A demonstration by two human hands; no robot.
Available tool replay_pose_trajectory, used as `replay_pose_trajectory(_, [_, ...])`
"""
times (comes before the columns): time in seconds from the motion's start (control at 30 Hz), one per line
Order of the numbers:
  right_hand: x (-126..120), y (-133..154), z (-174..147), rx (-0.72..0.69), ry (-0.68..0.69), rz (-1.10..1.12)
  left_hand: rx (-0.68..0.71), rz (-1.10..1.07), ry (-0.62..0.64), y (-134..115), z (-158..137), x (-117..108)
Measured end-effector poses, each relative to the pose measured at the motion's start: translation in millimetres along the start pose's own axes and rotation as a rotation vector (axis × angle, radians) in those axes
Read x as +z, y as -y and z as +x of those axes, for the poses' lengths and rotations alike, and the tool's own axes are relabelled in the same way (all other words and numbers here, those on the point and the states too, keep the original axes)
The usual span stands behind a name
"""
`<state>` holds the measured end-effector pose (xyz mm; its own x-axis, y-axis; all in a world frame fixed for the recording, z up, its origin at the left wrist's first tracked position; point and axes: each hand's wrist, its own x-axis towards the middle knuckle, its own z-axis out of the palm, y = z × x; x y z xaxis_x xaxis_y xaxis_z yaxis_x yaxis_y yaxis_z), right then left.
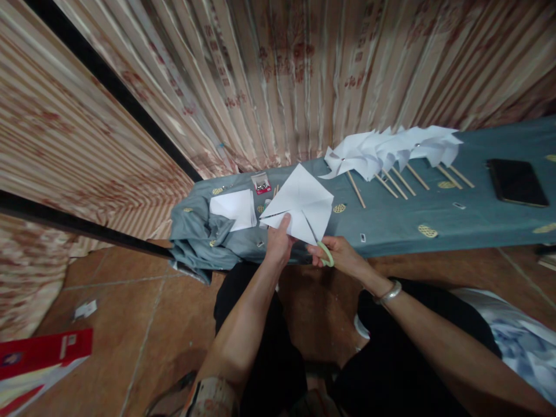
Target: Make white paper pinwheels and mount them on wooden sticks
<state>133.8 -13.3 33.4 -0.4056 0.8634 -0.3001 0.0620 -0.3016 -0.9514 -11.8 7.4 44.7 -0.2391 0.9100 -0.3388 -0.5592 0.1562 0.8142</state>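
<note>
My left hand pinches the near left side of a white paper square, thumb on top, and holds it above the bench. One slit runs inward from the left corner and another from the near corner. My right hand is closed round green-handled scissors at that near corner; their blades are mostly hidden by the paper and fingers. To the left lies a stack of white paper. Behind it sits a small red box of pins. Several white paper pinwheels on wooden sticks lie to the right.
A blue-green cloth with yellow pineapple prints covers the long bench. A black tablet or phone lies at its right. Striped curtains hang close behind. A red package and a white scrap are on the tiled floor.
</note>
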Motion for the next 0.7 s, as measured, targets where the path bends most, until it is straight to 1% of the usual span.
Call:
replay_pose_trajectory(0.13, [-2.1,-1.7,-1.3,-0.008,0.051,-0.039,0.008,-0.011,-0.022,-2.7,-0.2,0.8])
replay_pose_trajectory(0.27, [-9.3,-0.9,-4.2,0.018,0.120,-0.063,0.020,-0.077,-0.063,-10.0,1.9,0.9])
replay_pose_trajectory(0.37, [-20.7,1.7,-8.7,0.052,0.228,-0.107,0.006,-0.117,-0.083,-16.9,4.5,-1.1])
replay_pose_trajectory(0.47, [-36.1,5.6,-16.7,0.093,0.353,-0.139,0.031,-0.154,-0.093,-22.5,6.5,-4.4])
replay_pose_trajectory(0.53, [-46.8,8.4,-23.2,0.127,0.394,-0.140,0.041,-0.158,-0.106,-25.1,7.1,-6.6])
replay_pose_trajectory(0.6, [-56.3,10.9,-28.3,0.119,0.354,-0.121,0.037,-0.150,-0.110,-26.8,7.2,-8.1])
replay_pose_trajectory(0.63, [-60.3,12.0,-29.7,0.104,0.306,-0.111,0.038,-0.147,-0.107,-27.4,7.0,-8.7])
replay_pose_trajectory(0.7, [-66.9,13.9,-29.4,0.051,0.157,-0.091,0.042,-0.137,-0.090,-27.7,6.7,-9.7])
